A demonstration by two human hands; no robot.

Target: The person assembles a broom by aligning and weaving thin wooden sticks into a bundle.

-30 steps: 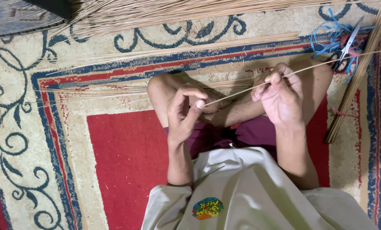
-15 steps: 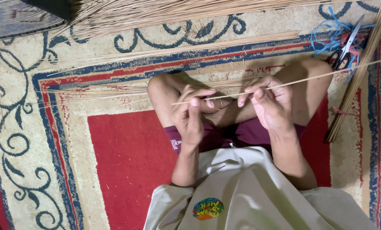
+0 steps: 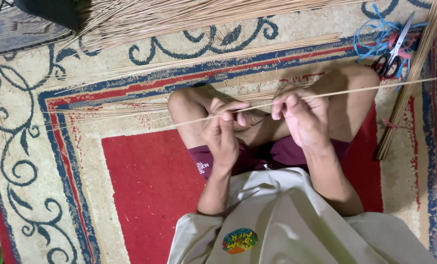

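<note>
I sit cross-legged on a patterned carpet point(image 3: 130, 186). A long thin pale stick point(image 3: 375, 89) runs nearly level across my knees, from the lower left to the right edge. My left hand point(image 3: 222, 128) pinches it between thumb and fingers near its middle. My right hand point(image 3: 300, 113) grips the same stick a little further right, fingers curled over it. Both hands hover just above my crossed legs.
A big heap of thin sticks point(image 3: 179, 19) lies at the top. Laid-out sticks point(image 3: 204, 58) stretch across the carpet above my knees. Black-handled scissors point(image 3: 393, 51) rest on blue plastic strings point(image 3: 375, 29) at the top right. A tied stick bundle point(image 3: 409, 83) runs down the right side.
The stick has swung from a slant to nearly level and slid left through my hands. My left hand moved up to it and both hands now sit lower and closer together.
</note>
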